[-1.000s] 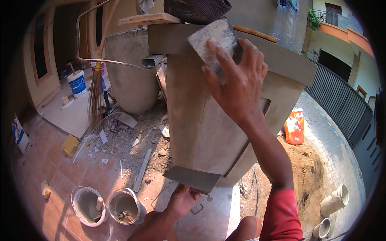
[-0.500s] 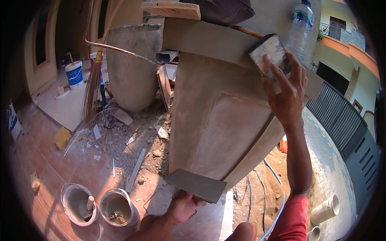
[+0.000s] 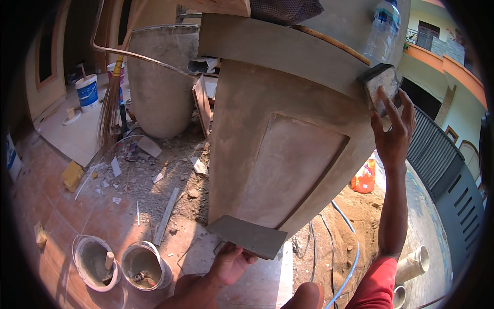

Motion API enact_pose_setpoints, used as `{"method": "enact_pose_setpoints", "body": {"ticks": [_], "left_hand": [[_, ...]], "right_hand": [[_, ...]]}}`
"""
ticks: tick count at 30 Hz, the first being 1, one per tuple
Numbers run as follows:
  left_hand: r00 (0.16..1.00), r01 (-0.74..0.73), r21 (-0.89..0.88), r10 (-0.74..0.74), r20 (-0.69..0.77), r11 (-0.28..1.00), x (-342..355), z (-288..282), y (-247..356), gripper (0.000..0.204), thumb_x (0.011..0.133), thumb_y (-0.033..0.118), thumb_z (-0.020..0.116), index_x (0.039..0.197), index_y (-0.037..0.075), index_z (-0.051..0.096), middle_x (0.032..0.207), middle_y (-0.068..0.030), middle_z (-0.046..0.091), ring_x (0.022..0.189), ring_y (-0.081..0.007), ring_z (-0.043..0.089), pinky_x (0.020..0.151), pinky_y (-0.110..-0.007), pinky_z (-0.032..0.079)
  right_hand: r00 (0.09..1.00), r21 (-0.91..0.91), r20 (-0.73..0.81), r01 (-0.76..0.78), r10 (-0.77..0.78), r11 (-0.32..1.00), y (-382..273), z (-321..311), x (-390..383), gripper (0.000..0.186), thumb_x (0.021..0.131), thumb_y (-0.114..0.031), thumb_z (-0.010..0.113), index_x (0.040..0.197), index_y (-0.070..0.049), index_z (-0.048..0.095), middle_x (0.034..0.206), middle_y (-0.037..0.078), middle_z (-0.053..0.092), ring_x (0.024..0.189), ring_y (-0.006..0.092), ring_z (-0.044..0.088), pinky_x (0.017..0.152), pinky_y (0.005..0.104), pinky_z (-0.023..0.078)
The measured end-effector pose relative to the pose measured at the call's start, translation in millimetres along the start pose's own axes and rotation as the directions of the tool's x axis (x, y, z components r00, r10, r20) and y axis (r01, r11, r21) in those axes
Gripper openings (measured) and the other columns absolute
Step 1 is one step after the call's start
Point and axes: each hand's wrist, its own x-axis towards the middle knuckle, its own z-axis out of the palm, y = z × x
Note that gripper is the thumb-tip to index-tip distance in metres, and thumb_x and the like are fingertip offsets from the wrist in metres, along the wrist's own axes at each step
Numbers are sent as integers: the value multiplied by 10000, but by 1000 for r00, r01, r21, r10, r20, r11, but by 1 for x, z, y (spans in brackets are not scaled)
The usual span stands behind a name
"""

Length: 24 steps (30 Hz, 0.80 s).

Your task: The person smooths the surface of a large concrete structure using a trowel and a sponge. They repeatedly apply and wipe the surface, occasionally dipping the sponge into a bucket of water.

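Note:
My right hand [image 3: 395, 116] grips a grey, dark-edged block [image 3: 381, 87] against the right end of the cement band [image 3: 288, 51] topping a plastered pillar [image 3: 231, 123]. The pillar's face has a recessed panel [image 3: 293, 170]. Low down, at the pillar's foot, my left hand [image 3: 229, 262] is closed under a flat grey board [image 3: 247, 234], holding it roughly level. On the pillar's ledge are a clear plastic bottle [image 3: 381, 31], a wooden stick [image 3: 329, 42] and a dark mesh bundle [image 3: 285, 9].
Two buckets [image 3: 96, 262] stand lower left among tiles and rubble [image 3: 154, 170]. A large cement pot [image 3: 159, 87], a broom [image 3: 108, 118] and a bent metal rod [image 3: 134, 56] are behind. A blue hose [image 3: 350, 242], sand and pipes [image 3: 411, 265] lie right, near a metal gate [image 3: 432, 154].
My right hand has moved rightward along the band with the block and slightly down since one second ago. The view has shifted. My left hand still holds the board low.

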Motion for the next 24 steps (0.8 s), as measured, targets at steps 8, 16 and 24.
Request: {"method": "enact_pose_setpoints", "body": {"ticks": [8,16,24], "left_hand": [[999,38,23,-39,36,999,3,8,-6,390,831,245,727,1179,145,584,1138,-10,615,974,-160,581,686,-301,437],[999,29,82,-27,-23,996,6,20,-7,307,808,300,752,1041,156,613,1054,-6,641,881,-163,600,679,-302,428],[996,25,7,-26,90,1000,3,11,-4,437,856,272,702,1236,111,560,1217,-56,604,1035,-204,595,695,-305,468]], "right_hand": [[997,105,-71,-17,25,994,-52,16,13,519,741,-192,750,1244,-240,636,1237,189,487,1092,333,502,894,444,389],[996,264,-84,17,5,964,-140,35,50,498,759,-248,748,1244,-251,633,1226,188,464,1103,332,464,914,448,350],[870,181,-143,-445,471,877,23,12,-28,492,790,-253,747,1261,-182,628,1074,160,522,1034,330,501,882,457,393]]}}
